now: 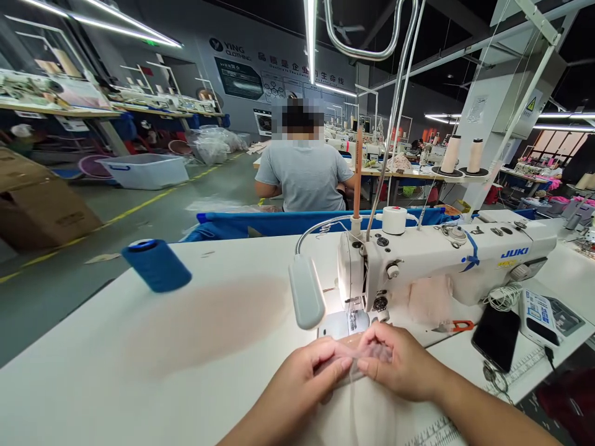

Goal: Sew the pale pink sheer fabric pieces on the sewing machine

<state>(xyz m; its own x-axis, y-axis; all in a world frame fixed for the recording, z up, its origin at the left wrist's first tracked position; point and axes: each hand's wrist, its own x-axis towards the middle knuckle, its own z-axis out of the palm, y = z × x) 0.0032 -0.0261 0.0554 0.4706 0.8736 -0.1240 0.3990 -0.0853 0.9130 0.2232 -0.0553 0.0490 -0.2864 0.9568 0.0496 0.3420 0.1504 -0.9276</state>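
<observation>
pinching a pale cloth in narrow grips, the left hand and the right hand are holding it on the near side of the sewing machine. the cloth is trailing toward the near side. a lamp is hanging at the machine's left end, a blue spool is sitting at the far left, and a black phone is lying at the right.

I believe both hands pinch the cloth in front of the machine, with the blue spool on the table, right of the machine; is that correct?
Not quite: the head view shows the blue spool on the table, left of the machine. The left hand and right hand do pinch the cloth in front of the machine.
</observation>
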